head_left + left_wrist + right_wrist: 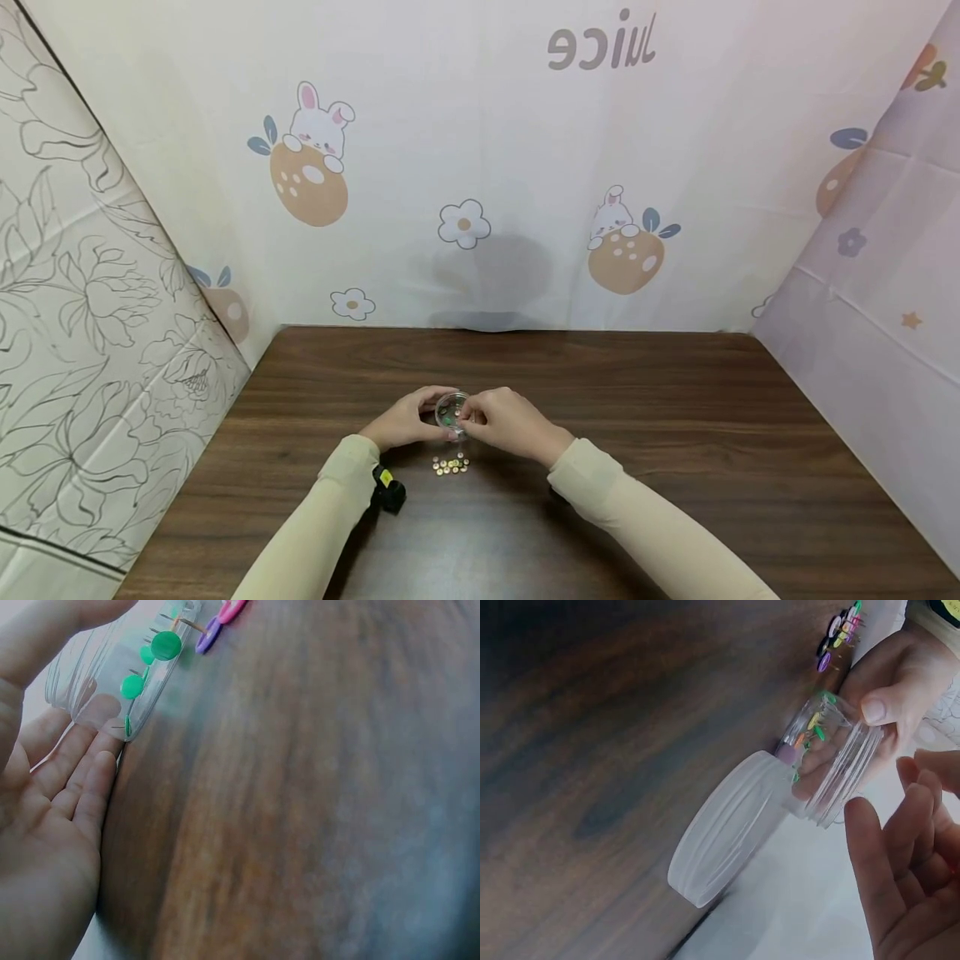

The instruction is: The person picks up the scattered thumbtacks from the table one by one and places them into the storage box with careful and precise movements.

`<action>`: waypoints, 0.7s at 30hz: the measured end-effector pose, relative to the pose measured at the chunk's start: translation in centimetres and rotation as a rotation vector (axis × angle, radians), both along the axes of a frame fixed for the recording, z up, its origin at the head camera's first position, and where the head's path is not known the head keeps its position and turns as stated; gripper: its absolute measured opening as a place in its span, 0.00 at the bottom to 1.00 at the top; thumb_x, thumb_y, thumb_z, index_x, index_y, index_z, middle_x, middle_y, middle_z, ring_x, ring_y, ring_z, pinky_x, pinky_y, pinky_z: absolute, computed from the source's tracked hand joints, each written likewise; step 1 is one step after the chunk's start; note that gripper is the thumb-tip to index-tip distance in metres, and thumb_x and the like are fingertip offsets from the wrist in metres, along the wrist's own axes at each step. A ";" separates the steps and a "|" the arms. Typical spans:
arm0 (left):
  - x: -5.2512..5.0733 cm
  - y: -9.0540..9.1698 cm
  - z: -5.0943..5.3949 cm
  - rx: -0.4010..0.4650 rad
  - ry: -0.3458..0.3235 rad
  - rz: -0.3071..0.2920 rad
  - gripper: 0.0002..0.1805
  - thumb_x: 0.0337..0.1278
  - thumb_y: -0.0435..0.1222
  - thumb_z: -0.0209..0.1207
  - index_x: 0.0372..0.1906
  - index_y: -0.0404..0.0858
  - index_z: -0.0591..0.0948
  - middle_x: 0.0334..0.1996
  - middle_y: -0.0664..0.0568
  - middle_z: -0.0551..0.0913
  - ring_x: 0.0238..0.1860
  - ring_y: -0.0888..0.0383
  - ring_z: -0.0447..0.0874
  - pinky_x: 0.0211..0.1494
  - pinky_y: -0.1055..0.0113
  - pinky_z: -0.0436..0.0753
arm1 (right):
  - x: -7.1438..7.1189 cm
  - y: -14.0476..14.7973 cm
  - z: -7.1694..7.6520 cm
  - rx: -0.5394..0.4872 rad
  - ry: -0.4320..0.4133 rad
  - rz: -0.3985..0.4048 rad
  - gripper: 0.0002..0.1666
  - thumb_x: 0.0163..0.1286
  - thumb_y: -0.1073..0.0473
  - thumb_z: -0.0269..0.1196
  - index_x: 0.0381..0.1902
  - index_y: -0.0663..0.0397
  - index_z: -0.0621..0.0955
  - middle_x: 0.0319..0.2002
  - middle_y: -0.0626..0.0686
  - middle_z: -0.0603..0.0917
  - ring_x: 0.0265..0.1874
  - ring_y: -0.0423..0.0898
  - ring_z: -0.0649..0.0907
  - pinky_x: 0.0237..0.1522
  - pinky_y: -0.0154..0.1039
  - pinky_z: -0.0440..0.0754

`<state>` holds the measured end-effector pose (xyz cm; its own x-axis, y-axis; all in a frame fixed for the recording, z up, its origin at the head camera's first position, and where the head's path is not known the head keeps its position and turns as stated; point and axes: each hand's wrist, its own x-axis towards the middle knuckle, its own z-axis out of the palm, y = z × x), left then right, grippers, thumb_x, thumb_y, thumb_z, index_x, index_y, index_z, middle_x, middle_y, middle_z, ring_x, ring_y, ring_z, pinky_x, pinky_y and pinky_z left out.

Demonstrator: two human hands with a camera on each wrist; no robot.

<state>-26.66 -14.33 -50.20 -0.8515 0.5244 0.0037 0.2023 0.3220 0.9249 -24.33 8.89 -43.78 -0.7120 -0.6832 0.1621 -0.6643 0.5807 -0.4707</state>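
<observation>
My left hand (408, 420) curls round a small clear jar (447, 412), thumb on one side and fingers on the other. Inside the jar, green thumbtacks (165, 646) show in the left wrist view, with yellow and orange ones in the right wrist view. My right hand (513, 423) is at the jar's open mouth, fingers bent; a speck of red shows by its palm at the frame edge, and whether it holds anything is unclear. Several colourful thumbtacks (451, 465) lie in a cluster on the table, on the near side of the jar.
A translucent round lid (727, 832) appears beside the jar in the right wrist view. A black device with a yellow label (388, 490) is by my left wrist. The dark wooden table (675, 400) meets printed curtains (465, 167) at its back and sides.
</observation>
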 end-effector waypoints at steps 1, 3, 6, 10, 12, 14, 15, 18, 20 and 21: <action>-0.1 -0.1 -0.1 0.000 -0.001 -0.001 0.40 0.56 0.35 0.72 0.73 0.41 0.69 0.64 0.49 0.75 0.65 0.51 0.73 0.64 0.51 0.73 | 0.1 0.1 0.0 -0.002 -0.006 0.020 0.04 0.71 0.59 0.66 0.37 0.48 0.88 0.21 0.37 0.78 0.17 0.32 0.72 0.22 0.31 0.74; -0.1 -0.1 -0.2 -0.001 -0.001 -0.003 0.39 0.56 0.35 0.73 0.73 0.43 0.69 0.64 0.50 0.75 0.65 0.52 0.73 0.64 0.53 0.74 | 0.3 0.3 -0.1 0.005 -0.024 0.063 0.04 0.70 0.60 0.66 0.38 0.49 0.88 0.21 0.37 0.78 0.16 0.32 0.72 0.22 0.31 0.74; -0.2 -0.2 -0.2 -0.003 0.007 -0.006 0.39 0.56 0.36 0.73 0.72 0.43 0.70 0.64 0.51 0.75 0.65 0.53 0.73 0.65 0.54 0.73 | 0.5 0.4 -0.4 0.027 -0.037 0.123 0.04 0.70 0.62 0.66 0.38 0.51 0.88 0.22 0.37 0.79 0.17 0.31 0.72 0.24 0.29 0.74; -0.2 -0.2 -0.1 -0.012 0.020 -0.008 0.39 0.55 0.37 0.73 0.72 0.44 0.70 0.63 0.52 0.76 0.64 0.53 0.73 0.65 0.54 0.72 | 0.7 0.4 -0.9 0.066 -0.013 0.166 0.03 0.68 0.63 0.67 0.36 0.50 0.87 0.22 0.37 0.77 0.18 0.29 0.71 0.25 0.27 0.73; -0.2 -0.2 0.0 -0.012 0.021 -0.010 0.39 0.54 0.38 0.74 0.71 0.44 0.71 0.62 0.52 0.77 0.64 0.53 0.74 0.65 0.54 0.73 | 0.8 0.4 -1.2 0.078 -0.008 0.176 0.03 0.67 0.64 0.68 0.34 0.49 0.86 0.21 0.37 0.75 0.19 0.29 0.70 0.25 0.27 0.72; -0.1 -0.1 0.0 -0.008 0.021 -0.012 0.39 0.54 0.38 0.74 0.71 0.44 0.71 0.61 0.52 0.77 0.63 0.53 0.74 0.64 0.54 0.73 | 0.9 0.4 -1.4 0.089 -0.017 0.188 0.04 0.67 0.64 0.68 0.34 0.49 0.85 0.20 0.38 0.74 0.18 0.29 0.69 0.24 0.26 0.71; -0.1 -0.1 0.0 -0.004 0.019 -0.013 0.39 0.54 0.38 0.74 0.71 0.44 0.71 0.61 0.52 0.77 0.63 0.53 0.75 0.64 0.54 0.73 | 0.9 0.3 -1.5 0.094 -0.022 0.192 0.04 0.66 0.65 0.68 0.33 0.50 0.85 0.19 0.38 0.74 0.19 0.29 0.69 0.24 0.26 0.71; -0.1 -0.1 0.1 0.006 0.015 -0.014 0.39 0.54 0.37 0.74 0.71 0.43 0.71 0.61 0.51 0.78 0.63 0.52 0.75 0.64 0.54 0.73 | 1.0 0.2 -1.7 0.111 -0.044 0.192 0.03 0.66 0.65 0.68 0.33 0.51 0.85 0.20 0.38 0.74 0.19 0.29 0.70 0.24 0.26 0.72; 0.0 0.0 0.0 0.005 0.013 -0.012 0.39 0.54 0.37 0.74 0.71 0.43 0.71 0.61 0.51 0.77 0.63 0.53 0.75 0.64 0.54 0.73 | 1.0 0.1 -1.9 0.126 -0.047 0.186 0.03 0.66 0.65 0.68 0.33 0.51 0.84 0.20 0.38 0.75 0.19 0.30 0.71 0.24 0.27 0.72; 0.0 0.0 0.0 0.003 0.012 -0.010 0.39 0.54 0.37 0.74 0.71 0.43 0.71 0.62 0.51 0.77 0.63 0.53 0.74 0.64 0.54 0.73 | 1.1 0.1 -1.9 0.135 -0.042 0.182 0.03 0.65 0.65 0.68 0.33 0.51 0.84 0.21 0.38 0.75 0.19 0.30 0.72 0.24 0.27 0.72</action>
